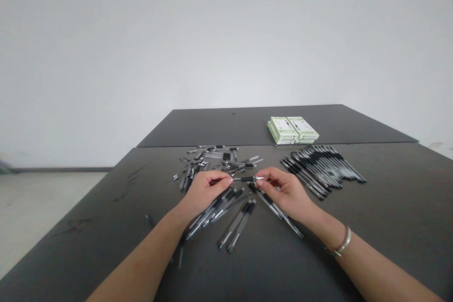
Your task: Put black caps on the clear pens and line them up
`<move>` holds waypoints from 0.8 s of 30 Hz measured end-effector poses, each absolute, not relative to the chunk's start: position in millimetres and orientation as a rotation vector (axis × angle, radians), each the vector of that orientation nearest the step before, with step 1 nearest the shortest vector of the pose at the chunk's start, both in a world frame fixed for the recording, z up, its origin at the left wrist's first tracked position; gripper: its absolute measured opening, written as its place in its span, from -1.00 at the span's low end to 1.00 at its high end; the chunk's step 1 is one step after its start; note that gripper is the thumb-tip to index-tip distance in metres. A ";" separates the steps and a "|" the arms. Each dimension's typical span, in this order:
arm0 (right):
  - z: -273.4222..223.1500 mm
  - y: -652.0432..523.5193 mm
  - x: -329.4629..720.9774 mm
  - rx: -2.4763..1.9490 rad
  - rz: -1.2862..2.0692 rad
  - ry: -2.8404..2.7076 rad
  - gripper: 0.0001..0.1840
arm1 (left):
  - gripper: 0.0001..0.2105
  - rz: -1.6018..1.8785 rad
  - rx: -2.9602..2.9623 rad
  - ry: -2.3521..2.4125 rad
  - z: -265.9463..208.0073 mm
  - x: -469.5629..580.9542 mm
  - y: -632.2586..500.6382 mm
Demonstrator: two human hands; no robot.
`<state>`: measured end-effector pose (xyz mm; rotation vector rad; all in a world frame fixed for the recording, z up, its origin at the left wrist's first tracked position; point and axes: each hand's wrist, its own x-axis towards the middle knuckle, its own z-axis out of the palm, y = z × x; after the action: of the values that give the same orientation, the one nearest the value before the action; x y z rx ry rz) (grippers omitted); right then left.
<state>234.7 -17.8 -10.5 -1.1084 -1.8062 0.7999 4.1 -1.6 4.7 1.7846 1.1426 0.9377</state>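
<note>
A pen (247,179) with a black grip and a pointed silvery tip is held level between my two hands above the table. My left hand (206,188) pinches its left end between thumb and fingers. At the tip end, my right hand (286,192) closes thumb and fingers round the point; whether a small part sits there is hidden. Clear pen barrels with black grips (241,224) lie on the table below and between the hands. Two or so more barrels (279,212) stretch out under my right hand.
A loose heap of pen parts and caps (194,170) lies beyond my left hand. To the right, many capped pens (323,170) are fanned in a row. Green and white boxes (293,130) are stacked farther back on the dark table (382,207). A white wall stands behind.
</note>
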 end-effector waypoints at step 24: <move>-8.3 -18.1 235.3 -1.120 0.812 -1.816 -0.81 | -0.78 0.914 1.729 1.142 4.8 5.0 -2.3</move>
<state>235.3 -18.1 -8.3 -1.1199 -1.8163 0.8115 5.0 -2.3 4.8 1.7290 1.1421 0.9137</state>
